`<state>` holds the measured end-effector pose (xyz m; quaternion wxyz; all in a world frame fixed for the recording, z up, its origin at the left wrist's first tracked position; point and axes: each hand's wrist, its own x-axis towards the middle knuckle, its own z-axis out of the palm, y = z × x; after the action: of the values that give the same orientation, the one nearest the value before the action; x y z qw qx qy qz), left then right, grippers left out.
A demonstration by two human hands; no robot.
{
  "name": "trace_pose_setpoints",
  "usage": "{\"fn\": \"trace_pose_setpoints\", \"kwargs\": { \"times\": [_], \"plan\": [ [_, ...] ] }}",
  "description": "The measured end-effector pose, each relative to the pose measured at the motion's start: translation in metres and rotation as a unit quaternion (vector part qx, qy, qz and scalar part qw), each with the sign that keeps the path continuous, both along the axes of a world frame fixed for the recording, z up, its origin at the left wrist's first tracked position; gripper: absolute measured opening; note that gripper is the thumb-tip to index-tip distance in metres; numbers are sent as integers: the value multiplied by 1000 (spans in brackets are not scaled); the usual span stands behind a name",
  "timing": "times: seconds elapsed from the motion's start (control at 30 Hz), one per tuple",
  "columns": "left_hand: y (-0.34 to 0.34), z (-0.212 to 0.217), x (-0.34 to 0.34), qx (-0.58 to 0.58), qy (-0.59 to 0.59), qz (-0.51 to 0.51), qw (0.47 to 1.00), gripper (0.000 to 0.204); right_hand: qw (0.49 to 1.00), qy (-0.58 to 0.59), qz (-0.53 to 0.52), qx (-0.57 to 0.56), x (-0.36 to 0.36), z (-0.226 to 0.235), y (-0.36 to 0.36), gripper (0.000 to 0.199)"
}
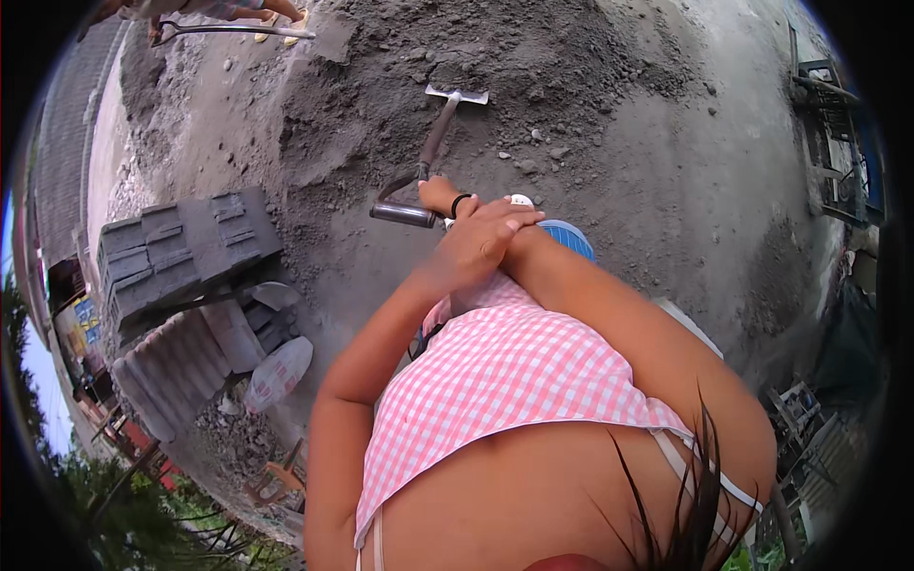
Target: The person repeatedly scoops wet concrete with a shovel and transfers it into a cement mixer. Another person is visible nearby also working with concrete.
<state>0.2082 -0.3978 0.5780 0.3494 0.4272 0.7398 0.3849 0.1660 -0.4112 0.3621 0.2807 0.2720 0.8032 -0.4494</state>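
A shovel (438,135) stands in the grey gravel ahead of me, its shaft leaning toward my body. Its metal head (457,96) is sunk in the pile, with only the upper edge showing. My right hand (439,195), with a black band at the wrist, is closed at the side of the shovel's handle (404,212); part of its grip is hidden. Across my right forearm lies my left hand (484,236), its fingers stretched out flat and holding nothing. Just beyond the forearm, a blue ribbed thing (569,238) shows in part.
Dark gravel (571,57) spreads ahead. At the upper left, another person's feet (283,26) stand by a second shovel (233,30). Stacked grey concrete blocks (195,243) and a corrugated sheet (176,366) lie at the left. Dark metal frames (838,143) line the right edge.
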Motion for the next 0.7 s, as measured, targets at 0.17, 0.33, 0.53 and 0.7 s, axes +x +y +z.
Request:
{"fn": "trace_pose_setpoints", "kwargs": {
  "times": [0.17,0.33,0.53,0.7],
  "plan": [
    [-76,-27,-7,-220,130,236,938,72,941,87,321,-54,-19,52,28,36],
    [-45,-2,-20,-98,37,145,984,70,925,188,331,17,-10,35,20,39],
    [-24,60,-1,165,-276,-88,943,68,975,44,218,28,-26,49,-6,33],
    [-89,21,-30,101,-160,-40,981,67,999,-5,19,-26,-27,16,-38,42]
  ]
}}
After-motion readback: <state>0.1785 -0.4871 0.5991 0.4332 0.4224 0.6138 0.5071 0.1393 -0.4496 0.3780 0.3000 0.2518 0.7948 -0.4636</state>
